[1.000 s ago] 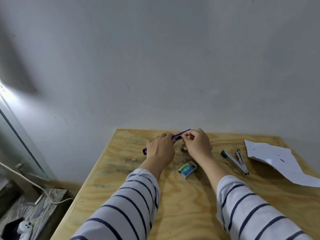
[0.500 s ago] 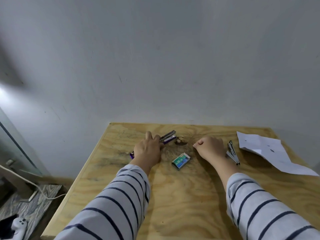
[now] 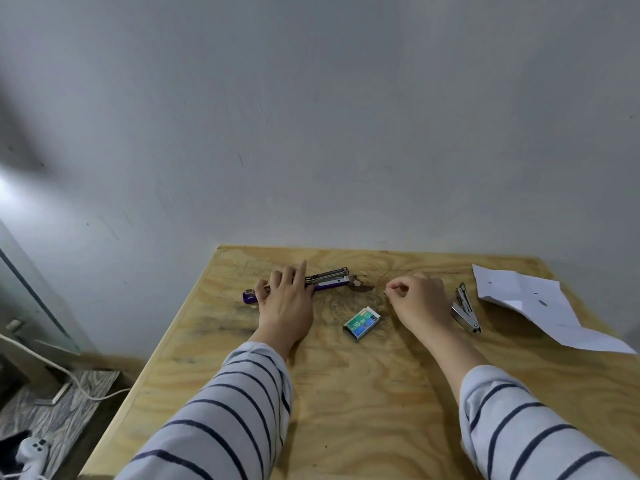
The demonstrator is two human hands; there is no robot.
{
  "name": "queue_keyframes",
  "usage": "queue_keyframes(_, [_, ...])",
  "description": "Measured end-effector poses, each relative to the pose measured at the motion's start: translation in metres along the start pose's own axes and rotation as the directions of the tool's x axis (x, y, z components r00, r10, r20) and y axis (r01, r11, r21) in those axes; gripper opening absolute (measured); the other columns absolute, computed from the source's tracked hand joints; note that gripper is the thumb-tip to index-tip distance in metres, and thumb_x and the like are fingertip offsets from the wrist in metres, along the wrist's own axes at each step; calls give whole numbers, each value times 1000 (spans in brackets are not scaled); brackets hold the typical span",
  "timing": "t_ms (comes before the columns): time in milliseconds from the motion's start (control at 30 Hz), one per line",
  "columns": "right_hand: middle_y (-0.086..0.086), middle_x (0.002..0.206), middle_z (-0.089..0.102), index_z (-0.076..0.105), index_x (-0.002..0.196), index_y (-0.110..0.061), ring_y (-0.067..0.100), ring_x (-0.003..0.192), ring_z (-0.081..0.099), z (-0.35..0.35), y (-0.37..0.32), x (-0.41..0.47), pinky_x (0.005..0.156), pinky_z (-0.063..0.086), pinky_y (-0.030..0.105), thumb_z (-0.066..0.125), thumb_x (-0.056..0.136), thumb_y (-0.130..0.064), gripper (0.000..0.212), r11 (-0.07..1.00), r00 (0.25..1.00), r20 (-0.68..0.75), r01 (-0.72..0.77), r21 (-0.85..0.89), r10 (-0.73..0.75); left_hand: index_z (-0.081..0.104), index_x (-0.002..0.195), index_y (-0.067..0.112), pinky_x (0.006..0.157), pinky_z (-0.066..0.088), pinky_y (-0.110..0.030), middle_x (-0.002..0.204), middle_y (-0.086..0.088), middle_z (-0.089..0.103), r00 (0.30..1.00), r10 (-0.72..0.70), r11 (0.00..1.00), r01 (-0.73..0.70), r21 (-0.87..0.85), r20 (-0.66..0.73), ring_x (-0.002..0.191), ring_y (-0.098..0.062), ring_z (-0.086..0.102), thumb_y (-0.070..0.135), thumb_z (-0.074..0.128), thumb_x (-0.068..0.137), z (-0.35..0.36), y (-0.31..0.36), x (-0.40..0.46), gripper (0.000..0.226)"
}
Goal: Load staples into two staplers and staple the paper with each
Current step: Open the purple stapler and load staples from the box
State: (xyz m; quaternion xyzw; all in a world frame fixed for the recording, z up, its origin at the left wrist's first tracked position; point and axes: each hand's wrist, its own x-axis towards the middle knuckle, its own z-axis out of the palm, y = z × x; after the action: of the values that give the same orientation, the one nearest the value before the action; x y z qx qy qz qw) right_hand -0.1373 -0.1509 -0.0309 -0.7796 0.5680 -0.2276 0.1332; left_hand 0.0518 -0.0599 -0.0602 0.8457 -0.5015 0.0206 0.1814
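Observation:
The purple stapler (image 3: 330, 280) lies swung open flat near the table's far edge. My left hand (image 3: 287, 301) rests on its left half and holds it down, fingers spread over it. My right hand (image 3: 419, 299) hovers to the right of it with thumb and fingertips pinched together; anything between them is too small to make out. A green staple box (image 3: 362, 323) lies between my hands. The second stapler (image 3: 465, 308), silver metal, lies just right of my right hand. The creased white paper (image 3: 530, 299) lies at the far right.
The plywood table (image 3: 346, 393) ends at a grey wall behind. A dark knot or chip (image 3: 362, 287) sits beside the purple stapler's tip. To the left, on the floor below, lie a white cable (image 3: 52, 365) and a game controller (image 3: 33, 452).
The purple stapler went from held up in both hands to lying on the table under my left hand. My right hand left it and drew back to the right.

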Motion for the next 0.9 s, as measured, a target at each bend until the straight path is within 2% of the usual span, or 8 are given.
queue_keyframes(100, [-4,112,63,69,93,-30,24,109,45,2,-1,-5,87,31,38,57,88,-30,13,998,999,17,47,44,-48,18,148,26,111,11,-46,138,4,39,1000,13,1000,-13,-17,-16,130,-19,28,39,22,100,-1,1,-3,50])
queue_keyframes(233, [-6,109,64,68,96,-32,20,106,48,1,-5,-14,90,41,40,56,89,-19,19,981,986,62,144,130,-153,19,146,27,112,11,-46,140,5,36,997,37,995,-43,-84,-73,130,-19,26,40,25,99,-4,2,-9,49])
queue_keyframes(400, [-1,124,60,65,110,-25,14,108,55,-4,-9,-24,85,44,22,41,85,6,46,942,928,241,223,252,-284,38,129,27,100,20,-40,123,3,38,977,140,974,-165,-158,-161,115,-20,33,47,36,93,-11,12,-26,40])
queue_keyframes(500, [5,123,55,62,114,-33,15,92,55,-3,-4,-34,75,42,22,46,80,3,52,936,910,293,209,284,-292,46,118,30,92,25,-36,115,8,45,970,222,957,-236,-166,-100,110,-16,36,60,33,88,-12,18,-38,44])
queue_keyframes(600, [0,118,59,64,115,-30,16,111,49,2,-2,-41,90,40,24,56,79,-1,47,928,920,233,247,278,-314,48,114,33,94,30,-36,114,12,49,950,312,940,-309,-148,-6,110,-13,38,74,35,80,-12,25,-45,55])
queue_keyframes(667, [-4,120,64,65,116,-24,15,117,48,5,1,-44,97,37,23,61,81,-3,41,916,924,162,296,272,-347,49,119,32,96,34,-35,118,11,51,928,369,925,-362,-120,44,112,-13,40,74,42,79,-13,27,-47,58])
queue_keyframes(800, [-3,118,65,65,117,-23,14,113,53,4,7,-48,90,35,18,68,82,-12,37,894,928,122,294,338,-351,53,122,33,96,37,-32,118,9,53,931,364,915,-359,-184,-3,114,-14,44,50,50,89,-10,22,-48,37])
queue_keyframes(900, [-3,114,67,67,113,-24,10,108,56,2,12,-49,88,35,17,70,81,-13,34,886,938,80,287,365,-337,53,124,33,97,37,-33,118,9,52,943,332,926,-324,-195,7,112,-14,44,44,50,91,-7,18,-47,35])
